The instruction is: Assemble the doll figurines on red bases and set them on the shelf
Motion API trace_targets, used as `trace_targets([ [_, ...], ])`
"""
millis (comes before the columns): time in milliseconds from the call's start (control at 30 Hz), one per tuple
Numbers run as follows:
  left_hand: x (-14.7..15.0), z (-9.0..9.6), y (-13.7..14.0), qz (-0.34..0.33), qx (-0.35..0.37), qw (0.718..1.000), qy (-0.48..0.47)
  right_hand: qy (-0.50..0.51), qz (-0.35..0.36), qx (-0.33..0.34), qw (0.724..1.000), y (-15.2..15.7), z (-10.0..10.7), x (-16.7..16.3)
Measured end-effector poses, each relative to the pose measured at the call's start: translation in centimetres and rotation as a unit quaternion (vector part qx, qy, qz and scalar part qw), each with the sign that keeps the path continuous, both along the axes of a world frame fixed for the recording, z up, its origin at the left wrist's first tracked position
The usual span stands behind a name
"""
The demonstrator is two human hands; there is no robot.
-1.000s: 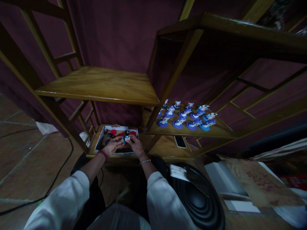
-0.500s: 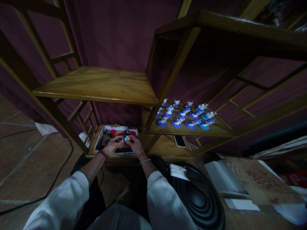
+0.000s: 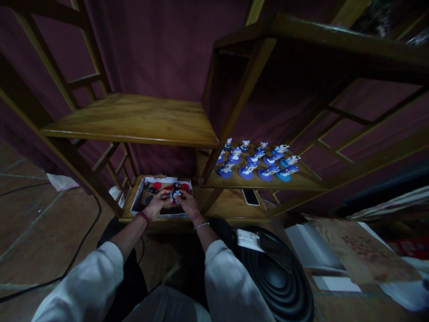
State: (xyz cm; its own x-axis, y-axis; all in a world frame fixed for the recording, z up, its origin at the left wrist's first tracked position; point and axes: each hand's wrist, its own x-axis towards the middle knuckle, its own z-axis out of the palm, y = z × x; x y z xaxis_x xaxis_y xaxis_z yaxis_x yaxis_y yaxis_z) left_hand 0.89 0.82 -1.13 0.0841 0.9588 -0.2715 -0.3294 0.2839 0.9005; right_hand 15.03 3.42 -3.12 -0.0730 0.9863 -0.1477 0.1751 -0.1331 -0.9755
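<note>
Between my fingertips is a small blue and white figurine (image 3: 176,195). My left hand (image 3: 158,204) pinches it from the left and my right hand (image 3: 188,204) from the right, so both are closed on it. Its finer details are too small to make out. Below my hands lies a shallow white box (image 3: 137,199) holding red round pieces (image 3: 157,185) and dark figurine parts (image 3: 153,190). To the right, several purple and blue figurines (image 3: 248,168) stand on round bases in rows on a wooden shelf.
A wooden shelf board (image 3: 134,118) juts out above the box, with an upright post (image 3: 239,107) to its right. A phone (image 3: 250,197) lies on the lower board. Beside my right leg is a black ringed stool (image 3: 278,286) bearing a white item and a dark flat one.
Both hands stay over the box with the figurine, which has turned slightly between my fingers. The whole view has shifted a little.
</note>
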Motion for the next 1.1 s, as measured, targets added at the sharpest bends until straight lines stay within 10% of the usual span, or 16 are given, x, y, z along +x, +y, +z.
trace_targets([
  [1100, -0.8, 0.9, -0.8, 0.014, -0.018, 0.999, -0.027, -0.1, 0.025, 0.101, 0.989, -1.0, 0.7, -0.1],
])
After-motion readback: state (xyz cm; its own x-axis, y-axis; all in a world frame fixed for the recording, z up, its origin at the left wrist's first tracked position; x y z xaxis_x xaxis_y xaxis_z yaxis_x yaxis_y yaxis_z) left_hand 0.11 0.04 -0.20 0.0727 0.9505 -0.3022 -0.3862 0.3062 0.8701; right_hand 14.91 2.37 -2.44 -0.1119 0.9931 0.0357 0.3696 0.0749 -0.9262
